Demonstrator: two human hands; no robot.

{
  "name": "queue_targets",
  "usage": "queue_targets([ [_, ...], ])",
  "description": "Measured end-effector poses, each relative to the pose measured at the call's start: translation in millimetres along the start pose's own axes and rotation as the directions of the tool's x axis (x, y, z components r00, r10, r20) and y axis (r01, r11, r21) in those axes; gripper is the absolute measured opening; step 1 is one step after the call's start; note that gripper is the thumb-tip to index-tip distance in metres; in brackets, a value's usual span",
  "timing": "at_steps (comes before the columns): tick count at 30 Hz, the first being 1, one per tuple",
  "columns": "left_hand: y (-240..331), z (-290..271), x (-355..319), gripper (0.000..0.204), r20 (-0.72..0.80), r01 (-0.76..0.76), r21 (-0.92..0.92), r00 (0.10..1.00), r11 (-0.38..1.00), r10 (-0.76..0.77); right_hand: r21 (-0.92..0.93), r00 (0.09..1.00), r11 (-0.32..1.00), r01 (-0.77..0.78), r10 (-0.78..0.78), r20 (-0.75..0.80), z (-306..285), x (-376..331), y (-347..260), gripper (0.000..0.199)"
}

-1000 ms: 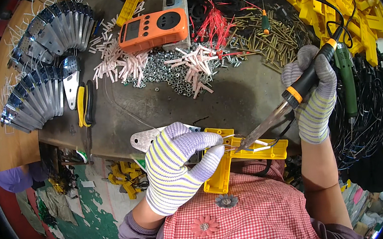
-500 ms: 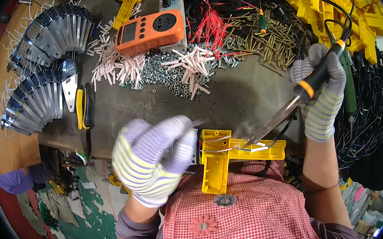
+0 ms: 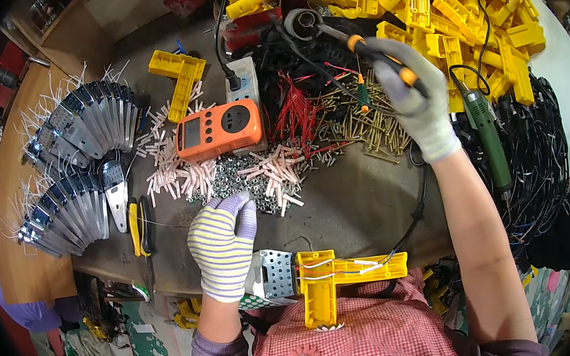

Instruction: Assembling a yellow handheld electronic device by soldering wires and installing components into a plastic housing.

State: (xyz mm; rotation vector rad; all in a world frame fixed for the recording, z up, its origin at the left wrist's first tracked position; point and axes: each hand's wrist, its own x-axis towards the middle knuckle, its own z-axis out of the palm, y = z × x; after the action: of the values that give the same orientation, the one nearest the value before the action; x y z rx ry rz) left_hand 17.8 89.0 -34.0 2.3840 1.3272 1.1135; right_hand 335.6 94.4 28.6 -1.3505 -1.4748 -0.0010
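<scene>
My right hand (image 3: 412, 95), in a striped glove, grips a soldering iron (image 3: 391, 62) by its black and orange handle. Its metal shaft points left, with the tip beside a round metal holder (image 3: 303, 23). My gloved left hand (image 3: 223, 247) has its fingers drawn together by the pile of hex nuts (image 3: 235, 169); what they hold, if anything, is hidden. Below and right of that hand lies a yellow plastic housing (image 3: 319, 292) at the table's near edge, with white-sleeved wires inside. A perforated metal plate (image 3: 278, 273) joins its left side, and a black cord leaves it.
An orange meter (image 3: 219, 131) rests by a power strip (image 3: 244, 78). Around it are pale sleeves (image 3: 158, 156), red wires (image 3: 295, 111) and brass screws (image 3: 376, 123). Pliers (image 3: 140, 226) and metal plates (image 3: 59, 209) lie left. Yellow housings (image 3: 448, 8) and a green electric screwdriver (image 3: 486, 136) occupy the right.
My right hand has carried the soldering iron from the housing up to the metal holder. My left hand has moved off the housing's side toward the nuts. The view has shifted.
</scene>
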Motion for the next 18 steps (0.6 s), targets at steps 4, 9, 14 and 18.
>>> queue_targets([
  [4,-5,5,1,0.016,-0.026,-0.051,-0.023,0.998,0.998,0.050,-0.192,0.984,0.965,0.177,-0.167,0.064,38,41,46,0.032],
  [9,-3,-8,6,0.036,-0.094,-0.119,0.165,0.986,0.979,0.136,-0.583,0.985,0.810,0.063,0.043,0.167,30,27,24,0.044],
  [14,18,-37,-22,0.030,0.011,-0.217,0.001,0.976,0.976,0.217,-0.143,0.869,0.980,-0.140,0.191,0.457,-40,-65,-52,0.017],
  [18,55,-35,-14,0.017,0.236,-0.165,-0.303,0.941,0.939,0.241,-0.004,0.742,0.997,-0.071,0.055,0.668,-61,-118,-86,0.013],
])
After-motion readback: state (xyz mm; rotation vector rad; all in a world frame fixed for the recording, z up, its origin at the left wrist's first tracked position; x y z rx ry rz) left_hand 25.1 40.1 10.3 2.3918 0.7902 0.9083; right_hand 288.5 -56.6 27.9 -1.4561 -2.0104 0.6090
